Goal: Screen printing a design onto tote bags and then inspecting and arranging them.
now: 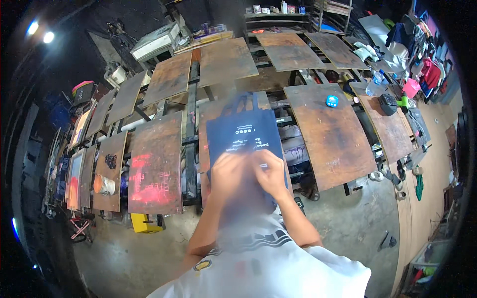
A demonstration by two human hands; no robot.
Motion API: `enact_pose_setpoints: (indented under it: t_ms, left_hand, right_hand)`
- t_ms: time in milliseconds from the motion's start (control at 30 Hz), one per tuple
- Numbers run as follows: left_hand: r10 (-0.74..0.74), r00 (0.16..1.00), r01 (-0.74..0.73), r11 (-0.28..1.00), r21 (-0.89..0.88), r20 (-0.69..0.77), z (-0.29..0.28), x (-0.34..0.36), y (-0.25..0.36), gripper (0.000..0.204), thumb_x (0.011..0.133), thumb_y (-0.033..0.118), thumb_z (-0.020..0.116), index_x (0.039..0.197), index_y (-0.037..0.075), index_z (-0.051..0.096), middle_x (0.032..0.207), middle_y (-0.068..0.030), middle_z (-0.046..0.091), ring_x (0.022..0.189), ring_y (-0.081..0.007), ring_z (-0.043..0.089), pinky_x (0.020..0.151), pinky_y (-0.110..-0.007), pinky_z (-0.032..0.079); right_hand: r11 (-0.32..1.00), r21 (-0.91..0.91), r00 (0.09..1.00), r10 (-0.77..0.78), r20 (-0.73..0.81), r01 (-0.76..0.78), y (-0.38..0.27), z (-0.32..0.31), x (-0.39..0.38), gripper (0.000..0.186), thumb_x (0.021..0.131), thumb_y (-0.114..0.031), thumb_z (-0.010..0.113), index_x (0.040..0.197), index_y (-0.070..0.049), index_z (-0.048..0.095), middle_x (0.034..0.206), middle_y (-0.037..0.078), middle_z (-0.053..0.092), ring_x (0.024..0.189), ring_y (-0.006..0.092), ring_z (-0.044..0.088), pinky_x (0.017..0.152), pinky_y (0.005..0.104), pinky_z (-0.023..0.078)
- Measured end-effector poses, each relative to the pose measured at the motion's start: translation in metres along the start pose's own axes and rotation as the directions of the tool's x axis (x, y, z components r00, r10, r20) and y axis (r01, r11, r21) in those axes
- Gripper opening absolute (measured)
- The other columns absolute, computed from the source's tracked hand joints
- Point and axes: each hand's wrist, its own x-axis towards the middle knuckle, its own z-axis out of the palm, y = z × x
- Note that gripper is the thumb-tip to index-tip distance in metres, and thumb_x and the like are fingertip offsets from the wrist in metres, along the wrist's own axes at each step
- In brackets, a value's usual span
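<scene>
A dark navy tote bag (228, 131) with white printing lies on a board in the middle, its two handles pointing away from me. Over the bag's nearer half, my left hand (227, 173) has its fingers bent inward. My right hand (271, 174) faces it from a short way to the right, fingers curled and thumb toward the middle. A blurred patch covers the space between the hands, so what they pinch, if anything, is hidden. The lower part of the bag passes beneath my wrists.
Rows of stained brown boards stand on dark metal frames. A small blue device (332, 101) sits on the board at right. Farther right are a water bottle (376, 82) and a black container (387, 104). A whitish bucket (104, 185) rests on a left board, with a yellow crate (145, 223) below.
</scene>
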Motion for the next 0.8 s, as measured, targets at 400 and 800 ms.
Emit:
enact_pose_setpoints:
  t_ms: [400, 800]
  left_hand:
    - [-0.624, 0.765, 0.595, 0.592, -0.544, 0.158, 0.021, -0.027, -0.023, 0.015, 0.096, 0.012, 0.062, 0.100, 0.000, 0.070, 0.088, -0.0006, 0.068, 0.082, -0.0074, 0.060, 0.075, -0.023, 0.046]
    - [-0.246, 0.968, 0.249, 0.966, 0.063, -0.053, 0.014, -0.013, -0.011, 0.012, 0.088, 0.006, 0.067, 0.099, 0.001, 0.068, 0.086, -0.0103, 0.070, 0.075, -0.0216, 0.067, 0.071, -0.033, 0.052]
  right_hand:
    - [0.680, 0.512, 0.851, 0.444, 0.282, -0.524, 0.029, 0.011, -0.017, 0.010, 0.090, -0.006, 0.069, 0.098, 0.001, 0.067, 0.092, 0.000, 0.066, 0.085, 0.0074, 0.060, 0.078, 0.0235, 0.049]
    - [0.976, 0.051, 0.975, 0.206, 0.083, -0.211, 0.021, 0.014, -0.007, 0.009, 0.085, -0.004, 0.070, 0.092, 0.000, 0.067, 0.084, 0.008, 0.067, 0.075, 0.0145, 0.064, 0.070, 0.0278, 0.050]
